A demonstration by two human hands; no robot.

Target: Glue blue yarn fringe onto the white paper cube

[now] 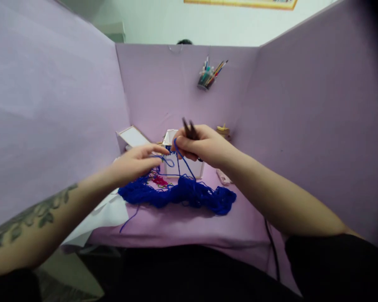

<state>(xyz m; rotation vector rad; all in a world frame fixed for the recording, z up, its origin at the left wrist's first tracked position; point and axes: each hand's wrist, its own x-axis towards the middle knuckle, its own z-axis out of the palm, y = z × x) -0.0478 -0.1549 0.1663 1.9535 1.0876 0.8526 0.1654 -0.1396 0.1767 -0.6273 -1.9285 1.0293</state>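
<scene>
A loose heap of blue yarn [189, 193] stretches across the table below my hands. My right hand [197, 142] is closed around a pair of dark scissors [190, 128], their blade tips apart and pointing up. A strand of the blue yarn is also pinched in its fingertips and runs down to the heap. To its left, my left hand [145, 159] has its fingers stretched out and the thumb apart, close to a thin loop of the yarn. Whether that loop touches the fingers I cannot tell. Behind the hands stands a white box-like frame [189, 167], partly hidden.
Pink-purple panels [189, 100] enclose the table on three sides. A cup of pens and brushes [205, 79] hangs on the back panel. White paper [110, 218] lies at the left edge, red yarn [160, 180] behind the heap, and a tilted white board [134, 136] farther back.
</scene>
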